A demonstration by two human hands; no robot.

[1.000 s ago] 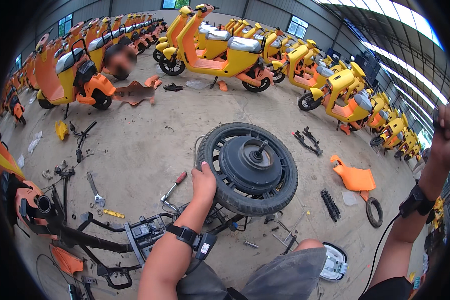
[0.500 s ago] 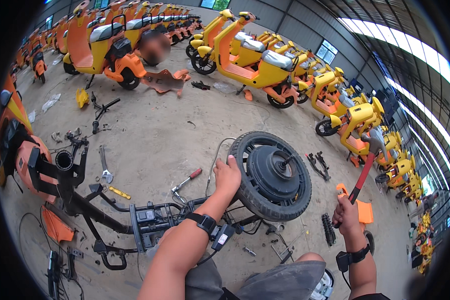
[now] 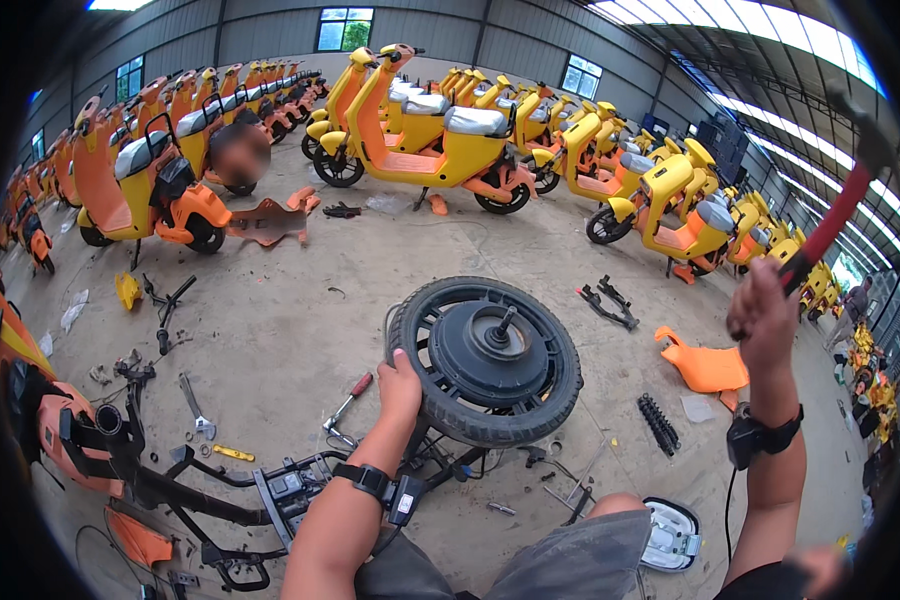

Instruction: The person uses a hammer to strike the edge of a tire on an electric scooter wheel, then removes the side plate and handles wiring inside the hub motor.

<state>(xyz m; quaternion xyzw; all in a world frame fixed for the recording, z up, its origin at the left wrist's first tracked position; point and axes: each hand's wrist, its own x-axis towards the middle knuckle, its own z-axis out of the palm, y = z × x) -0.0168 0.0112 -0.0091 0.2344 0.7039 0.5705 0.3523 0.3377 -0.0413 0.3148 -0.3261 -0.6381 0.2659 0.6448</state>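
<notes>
A black scooter wheel with a hub motor lies flat on a dismantled black frame. My left hand grips the tyre's near-left edge. My right hand is raised at the right, shut on a red-handled hammer whose head points up toward the roof. Both wrists wear black bands.
Rows of yellow and orange scooters stand along the back and right. Loose tools lie on the concrete: a red-handled screwdriver, a wrench, an orange panel, a black bracket. A stripped orange scooter lies at my left.
My right hand has swung the hammer from low beside my knee up high on the right. My view has shifted, and the wheel now sits nearer the middle.
</notes>
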